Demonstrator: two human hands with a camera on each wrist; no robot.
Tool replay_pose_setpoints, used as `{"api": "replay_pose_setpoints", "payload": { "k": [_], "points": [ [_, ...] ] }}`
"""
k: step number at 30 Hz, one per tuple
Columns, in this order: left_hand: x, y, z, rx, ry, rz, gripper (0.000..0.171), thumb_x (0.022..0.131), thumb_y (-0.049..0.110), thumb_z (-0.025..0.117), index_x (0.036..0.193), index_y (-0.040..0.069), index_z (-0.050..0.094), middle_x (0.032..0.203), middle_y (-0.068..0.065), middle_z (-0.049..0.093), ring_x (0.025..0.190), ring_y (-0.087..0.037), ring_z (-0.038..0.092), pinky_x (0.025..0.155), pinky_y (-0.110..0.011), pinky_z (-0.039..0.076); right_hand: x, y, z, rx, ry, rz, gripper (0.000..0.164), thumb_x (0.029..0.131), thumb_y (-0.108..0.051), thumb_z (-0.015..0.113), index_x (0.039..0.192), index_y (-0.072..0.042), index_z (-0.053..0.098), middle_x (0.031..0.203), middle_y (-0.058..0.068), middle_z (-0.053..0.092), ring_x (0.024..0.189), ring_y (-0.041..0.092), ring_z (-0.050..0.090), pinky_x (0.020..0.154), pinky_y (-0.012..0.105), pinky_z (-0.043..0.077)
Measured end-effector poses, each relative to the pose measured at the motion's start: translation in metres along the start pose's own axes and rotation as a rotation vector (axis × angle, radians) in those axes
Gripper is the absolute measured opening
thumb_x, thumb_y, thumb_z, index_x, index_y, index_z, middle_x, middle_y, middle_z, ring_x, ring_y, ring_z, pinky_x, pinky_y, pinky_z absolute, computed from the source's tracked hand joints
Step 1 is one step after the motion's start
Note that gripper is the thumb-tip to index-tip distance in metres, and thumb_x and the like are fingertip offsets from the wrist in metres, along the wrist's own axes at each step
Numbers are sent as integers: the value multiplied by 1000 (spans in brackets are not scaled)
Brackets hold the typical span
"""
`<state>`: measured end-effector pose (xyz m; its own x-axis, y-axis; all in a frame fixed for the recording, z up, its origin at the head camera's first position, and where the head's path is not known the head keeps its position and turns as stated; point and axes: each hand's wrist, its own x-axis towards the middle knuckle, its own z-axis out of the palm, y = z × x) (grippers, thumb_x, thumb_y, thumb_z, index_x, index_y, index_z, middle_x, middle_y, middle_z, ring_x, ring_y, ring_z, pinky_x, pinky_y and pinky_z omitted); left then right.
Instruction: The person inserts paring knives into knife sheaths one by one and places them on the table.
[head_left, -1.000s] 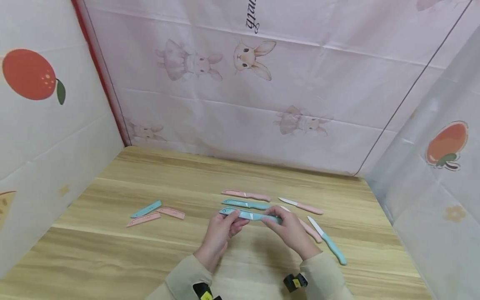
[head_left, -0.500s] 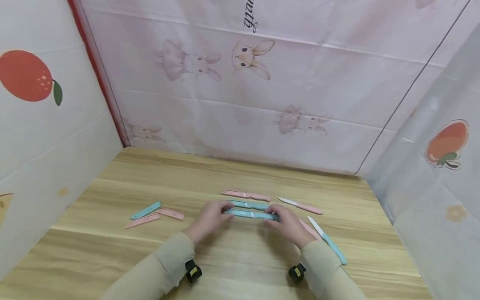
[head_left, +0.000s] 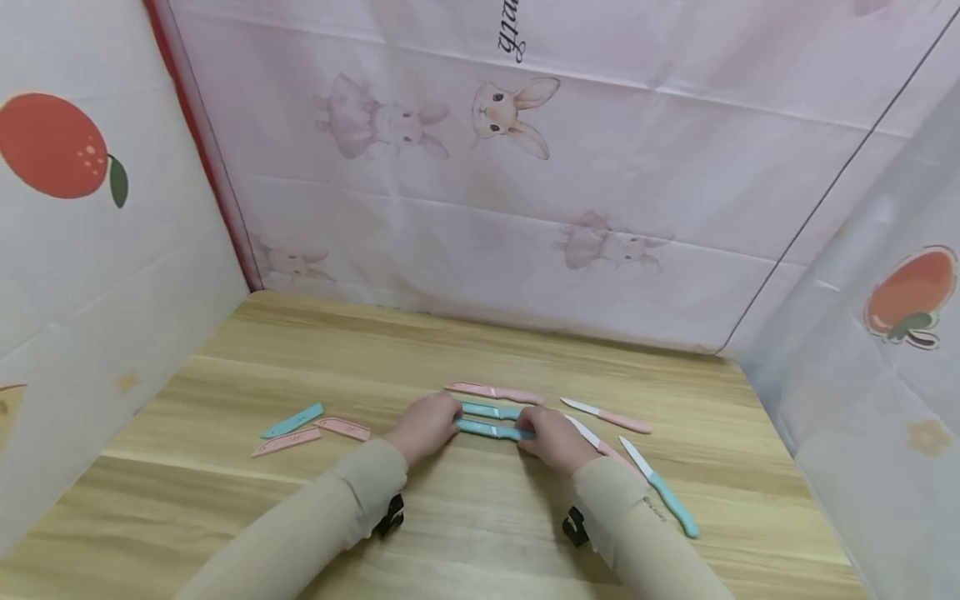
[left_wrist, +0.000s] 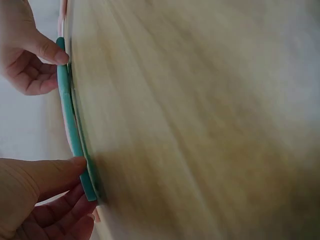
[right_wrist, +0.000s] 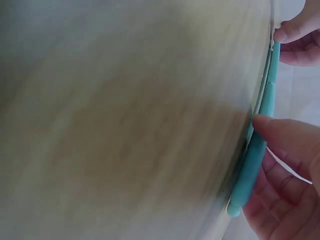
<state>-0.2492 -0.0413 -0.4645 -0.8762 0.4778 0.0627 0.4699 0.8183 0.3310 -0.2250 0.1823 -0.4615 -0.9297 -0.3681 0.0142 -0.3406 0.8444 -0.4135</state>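
Observation:
My left hand [head_left: 426,425] and right hand [head_left: 555,440] hold a turquoise knife [head_left: 486,429] in its matching sheath, at the middle of the table. The left thumb and fingers pinch the sheath end, as the left wrist view shows at the knife's lower end [left_wrist: 87,185]. Around the handle [right_wrist: 252,162] curl the right thumb and fingers. The knife lies level, at or just above the wood; a gap cannot be made out. Directly behind it, parallel, lies another sheathed turquoise knife [head_left: 483,410], its ends hidden by the hands. Farther back is a sheathed pink knife [head_left: 495,392].
To the right lie unsheathed knives: a pink one [head_left: 607,414], another pink one [head_left: 588,435] partly behind my right arm, and a turquoise one [head_left: 660,487]. Loose sheaths lie left: one turquoise [head_left: 292,421], two pink [head_left: 287,441]. Printed curtains [head_left: 450,200] border the wooden table [head_left: 225,517].
The sheathed turquoise knife has come down beside the other turquoise one. My left hand shifted from the sheath's middle to its tip end; my right hand kept hold of the handle.

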Motion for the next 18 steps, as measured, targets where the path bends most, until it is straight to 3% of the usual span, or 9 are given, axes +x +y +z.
{"api": "replay_pose_setpoints", "payload": {
  "k": [10,14,18],
  "points": [
    [-3,-3,-7,-8,37,-2,4,82,7,69,81,5,65,79,-4,62,74,-19,58,70,-35,51,3,0,-1,7,24,44,16,78,-7,74,90,-8,64,89,2,64,86,19,59,79,38,49],
    [-21,-15,-24,-79,66,-26,12,84,6,66,95,2,67,93,-9,66,87,-24,61,79,-39,51,-2,2,-3,21,36,13,17,78,-7,75,92,-7,64,90,2,64,87,19,59,80,38,49],
    [-47,-42,-52,-120,70,-109,21,88,9,63,107,0,65,102,-13,64,89,-27,62,80,-41,51,-16,7,-14,88,69,8,20,79,-10,74,96,-7,65,96,2,63,94,20,59,85,39,48]
  ]
}}
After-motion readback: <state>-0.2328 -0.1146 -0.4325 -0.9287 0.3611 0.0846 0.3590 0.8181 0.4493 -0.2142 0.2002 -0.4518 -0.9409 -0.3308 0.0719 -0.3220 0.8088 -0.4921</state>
